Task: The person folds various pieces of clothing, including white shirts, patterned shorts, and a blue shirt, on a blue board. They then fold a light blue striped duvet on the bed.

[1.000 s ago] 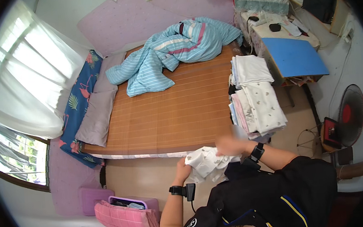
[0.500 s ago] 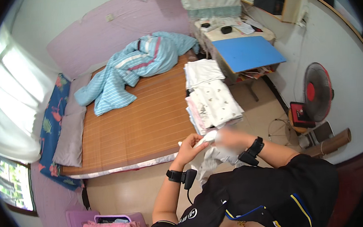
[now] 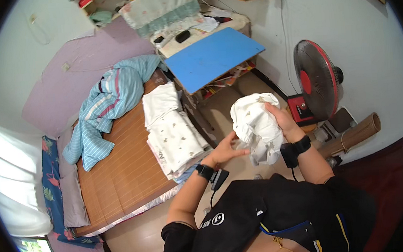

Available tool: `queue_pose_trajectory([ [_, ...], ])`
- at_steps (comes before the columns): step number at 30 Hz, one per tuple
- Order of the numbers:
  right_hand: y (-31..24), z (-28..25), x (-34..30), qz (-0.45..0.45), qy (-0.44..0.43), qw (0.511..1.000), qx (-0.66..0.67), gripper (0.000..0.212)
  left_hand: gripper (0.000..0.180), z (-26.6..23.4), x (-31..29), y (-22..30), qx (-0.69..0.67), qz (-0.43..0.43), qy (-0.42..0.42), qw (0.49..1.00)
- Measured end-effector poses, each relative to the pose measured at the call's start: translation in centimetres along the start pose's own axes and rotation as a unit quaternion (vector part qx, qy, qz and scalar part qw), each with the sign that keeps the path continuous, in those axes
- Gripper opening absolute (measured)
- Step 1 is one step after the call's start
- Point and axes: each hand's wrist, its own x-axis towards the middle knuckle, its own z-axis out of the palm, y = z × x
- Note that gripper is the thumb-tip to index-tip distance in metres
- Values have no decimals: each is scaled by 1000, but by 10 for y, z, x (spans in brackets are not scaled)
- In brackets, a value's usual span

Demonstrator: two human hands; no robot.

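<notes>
A white garment (image 3: 256,124) with small brownish prints hangs bunched up in front of me, off to the right of the bed. My right hand (image 3: 285,122) grips its right side, with the fingers partly lost behind the fabric. Close to the garment's lower left edge is my left hand (image 3: 226,151), its thumb and fingers apart; whether the fingertips touch the fabric is unclear. On the bed's right edge lies a stack of folded clothes (image 3: 174,140), its top pieces white and one of them patterned.
A brown mat (image 3: 116,185) covers the bed, where a blue striped quilt (image 3: 113,92) lies heaped. Beyond the garment stands a desk with a blue top (image 3: 215,56). To the right are a red and black fan (image 3: 312,80) and a rolled brown mat (image 3: 353,135).
My view has swung right. Both hands have moved right and away from the bed, carrying the white garment. My left hand, earlier at the fabric with bent fingers, now has them spread.
</notes>
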Motion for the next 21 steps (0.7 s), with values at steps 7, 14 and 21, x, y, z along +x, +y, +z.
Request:
queue_pose_trajectory([
  [7,-51,-68,41,-16,-26,1000,-4,36,42,15,116,23,-122,43,71,989],
  [14,-53,-93,100,-37,-28,999,-14,38,28,-53,165,49,-43,113,242,963],
  [21,-52,-109,180,2,-8,978,-208,40,17,-149,219,57,101,108,256,955],
])
